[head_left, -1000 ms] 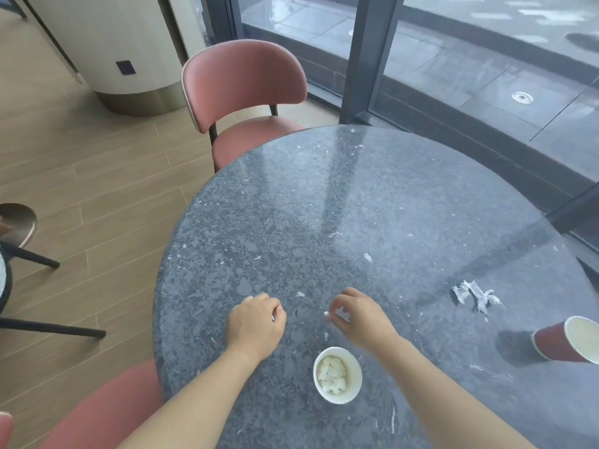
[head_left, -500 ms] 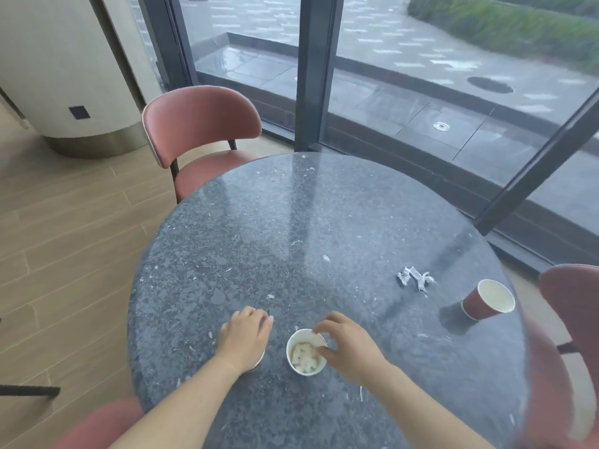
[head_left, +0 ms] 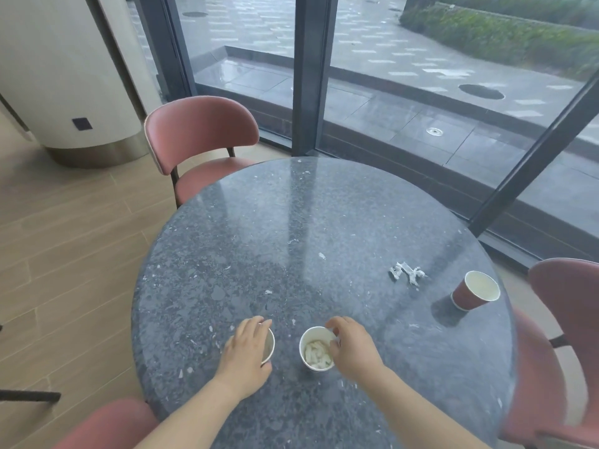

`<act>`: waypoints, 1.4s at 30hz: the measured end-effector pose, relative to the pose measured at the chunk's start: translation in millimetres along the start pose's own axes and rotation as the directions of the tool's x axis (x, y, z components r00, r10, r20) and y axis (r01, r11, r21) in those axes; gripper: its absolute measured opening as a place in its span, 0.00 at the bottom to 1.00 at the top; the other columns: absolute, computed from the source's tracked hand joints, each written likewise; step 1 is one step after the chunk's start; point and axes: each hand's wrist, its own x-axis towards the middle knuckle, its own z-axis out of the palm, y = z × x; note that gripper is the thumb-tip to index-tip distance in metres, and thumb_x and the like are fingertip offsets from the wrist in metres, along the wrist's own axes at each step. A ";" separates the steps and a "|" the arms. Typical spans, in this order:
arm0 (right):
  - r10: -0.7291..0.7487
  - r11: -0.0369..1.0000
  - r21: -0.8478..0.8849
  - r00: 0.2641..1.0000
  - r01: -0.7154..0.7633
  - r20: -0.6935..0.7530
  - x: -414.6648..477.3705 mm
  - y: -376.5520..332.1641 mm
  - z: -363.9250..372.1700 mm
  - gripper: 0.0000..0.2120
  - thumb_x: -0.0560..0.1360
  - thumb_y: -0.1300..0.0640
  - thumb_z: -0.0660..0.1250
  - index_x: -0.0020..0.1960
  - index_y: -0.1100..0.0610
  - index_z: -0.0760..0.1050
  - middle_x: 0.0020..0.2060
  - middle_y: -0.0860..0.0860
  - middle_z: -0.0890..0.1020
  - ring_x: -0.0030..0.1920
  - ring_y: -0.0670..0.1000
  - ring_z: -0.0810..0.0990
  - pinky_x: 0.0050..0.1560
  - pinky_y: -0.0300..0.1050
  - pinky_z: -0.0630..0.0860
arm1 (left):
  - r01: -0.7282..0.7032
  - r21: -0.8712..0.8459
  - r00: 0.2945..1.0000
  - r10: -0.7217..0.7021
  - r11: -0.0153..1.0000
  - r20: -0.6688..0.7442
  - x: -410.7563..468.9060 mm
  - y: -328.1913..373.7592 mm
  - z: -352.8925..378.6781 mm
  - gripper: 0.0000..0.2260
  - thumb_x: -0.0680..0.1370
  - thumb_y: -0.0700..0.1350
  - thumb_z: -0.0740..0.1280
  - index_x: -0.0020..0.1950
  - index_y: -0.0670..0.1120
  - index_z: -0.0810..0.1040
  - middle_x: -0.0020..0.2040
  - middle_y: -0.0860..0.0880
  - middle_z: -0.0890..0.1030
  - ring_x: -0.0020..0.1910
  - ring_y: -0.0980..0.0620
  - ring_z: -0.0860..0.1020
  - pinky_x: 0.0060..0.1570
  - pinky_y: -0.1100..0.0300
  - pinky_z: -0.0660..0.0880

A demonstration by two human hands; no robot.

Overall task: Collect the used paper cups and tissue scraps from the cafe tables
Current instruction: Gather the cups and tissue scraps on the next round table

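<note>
A white-lined paper cup [head_left: 316, 350] holding tissue scraps stands near the front of the round dark stone table [head_left: 291, 222]. My right hand [head_left: 353, 350] pinches its right rim with curled fingers. My left hand [head_left: 244, 350] lies over a second paper cup [head_left: 270, 345] to the left, fingers wrapped over its top, so only the right part of the rim shows. A red paper cup [head_left: 475, 291] stands at the table's right side. A crumpled tissue scrap [head_left: 406, 273] lies just left of it, and a tiny scrap [head_left: 322, 256] sits mid-table.
Pink chairs stand at the far left [head_left: 197, 137], at the right [head_left: 564, 319] and at the near left [head_left: 110, 422] of the table. Glass walls with dark frames [head_left: 306, 76] run behind it. Wooden floor [head_left: 64, 238] spreads to the left.
My right hand went from pinching a scrap on the table to the rim of the tissue-filled cup. My left hand moved onto the second cup. My view has lifted toward the window.
</note>
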 end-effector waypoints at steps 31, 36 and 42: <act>-0.135 0.991 0.009 0.991 0.135 0.017 15.2 204.9 -158.2 0.13 0.71 0.66 0.60 0.53 0.58 0.76 0.49 0.54 0.78 0.46 0.55 0.76 0.48 0.46 0.72 | -0.031 -0.086 0.997 0.025 0.996 -0.071 106.5 246.3 48.2 0.30 0.73 0.51 0.67 0.72 0.52 0.58 0.72 0.54 0.61 0.73 0.51 0.56 0.68 0.57 0.64; -0.205 0.979 0.009 0.978 0.205 0.038 33.8 216.9 -176.5 0.14 0.72 0.65 0.61 0.54 0.56 0.76 0.50 0.53 0.77 0.47 0.53 0.77 0.47 0.43 0.71 | 0.040 -0.091 0.996 -0.047 0.995 -0.074 113.0 255.5 48.8 0.31 0.73 0.53 0.67 0.72 0.53 0.58 0.72 0.54 0.60 0.72 0.52 0.57 0.67 0.57 0.65; -0.282 0.959 0.008 0.959 0.282 0.041 65.5 215.9 -189.5 0.13 0.71 0.65 0.62 0.54 0.56 0.76 0.52 0.51 0.78 0.49 0.54 0.77 0.48 0.44 0.72 | 0.101 -0.138 0.985 -0.118 0.985 -0.124 124.0 259.5 31.9 0.29 0.72 0.58 0.64 0.70 0.53 0.61 0.69 0.56 0.64 0.70 0.53 0.60 0.67 0.55 0.64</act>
